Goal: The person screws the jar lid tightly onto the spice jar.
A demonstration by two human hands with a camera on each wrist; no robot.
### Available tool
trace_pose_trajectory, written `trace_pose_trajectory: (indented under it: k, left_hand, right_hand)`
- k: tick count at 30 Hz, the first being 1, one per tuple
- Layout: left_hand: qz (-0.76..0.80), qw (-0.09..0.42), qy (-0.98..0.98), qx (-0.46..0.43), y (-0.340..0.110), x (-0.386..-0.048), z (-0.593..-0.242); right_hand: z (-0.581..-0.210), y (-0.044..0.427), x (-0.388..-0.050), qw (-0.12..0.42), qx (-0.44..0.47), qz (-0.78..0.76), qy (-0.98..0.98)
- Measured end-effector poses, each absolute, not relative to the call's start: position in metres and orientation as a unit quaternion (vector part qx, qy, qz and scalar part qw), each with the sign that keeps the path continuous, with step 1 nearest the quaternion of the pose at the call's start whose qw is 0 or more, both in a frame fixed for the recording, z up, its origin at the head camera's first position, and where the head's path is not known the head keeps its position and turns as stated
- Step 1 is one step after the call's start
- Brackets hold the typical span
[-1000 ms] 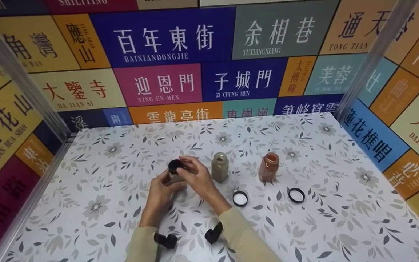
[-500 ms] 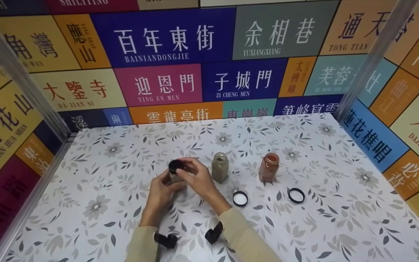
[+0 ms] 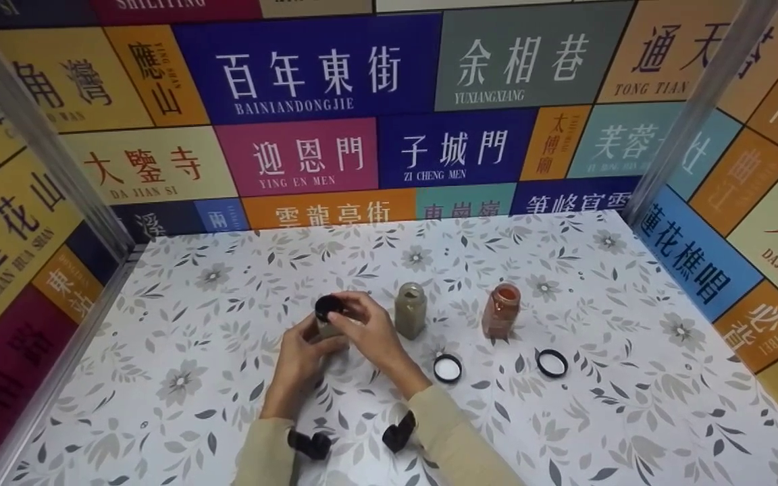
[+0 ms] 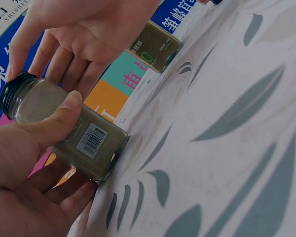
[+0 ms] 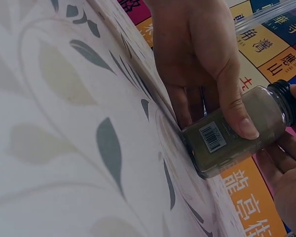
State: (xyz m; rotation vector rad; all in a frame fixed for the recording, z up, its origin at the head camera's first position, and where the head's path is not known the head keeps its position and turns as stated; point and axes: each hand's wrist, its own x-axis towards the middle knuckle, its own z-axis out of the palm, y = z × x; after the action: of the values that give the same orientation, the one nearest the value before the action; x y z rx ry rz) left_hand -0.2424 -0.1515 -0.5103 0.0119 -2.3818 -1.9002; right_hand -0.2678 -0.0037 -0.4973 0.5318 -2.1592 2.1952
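Note:
A clear jar (image 4: 91, 140) with greenish-brown contents and a barcode label stands on the patterned table. Around its body curls the left hand (image 3: 301, 356), thumb across the label side. The right hand (image 3: 370, 334) pinches the black lid (image 3: 329, 307) at the jar's top; in the left wrist view the lid (image 4: 15, 95) sits on the neck. Just right of the hands is an uncapped jar (image 3: 410, 312) with similar contents, and farther right an uncapped jar (image 3: 500, 312) with reddish-orange contents.
Two black-rimmed lids lie on the table in front of the uncapped jars, one (image 3: 448, 368) with a white inside and another (image 3: 552, 363) farther right. Panels with large lettering (image 3: 315, 67) stand behind and at both sides of the table.
Both hands keep their grip on the jar and its lid, with hardly any movement. The whole head view has shifted very slightly.

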Motion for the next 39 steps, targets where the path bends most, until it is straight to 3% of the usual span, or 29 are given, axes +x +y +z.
trace_pose_trajectory:
  k: [17, 39]
  left_hand:
    - [-0.616, 0.049, -0.787, 0.006, -0.1517, -0.2446, -0.5125]
    - [-0.611, 0.05, -0.79, 0.001, -0.1536, -0.2448, -0.5108]
  right_hand:
    - [-0.4999, -0.005, -0.2678, 0.037, 0.192, 0.695, -0.692]
    - [-0.4987, -0.005, -0.2681, 0.027, 0.191, 0.697, -0.691]
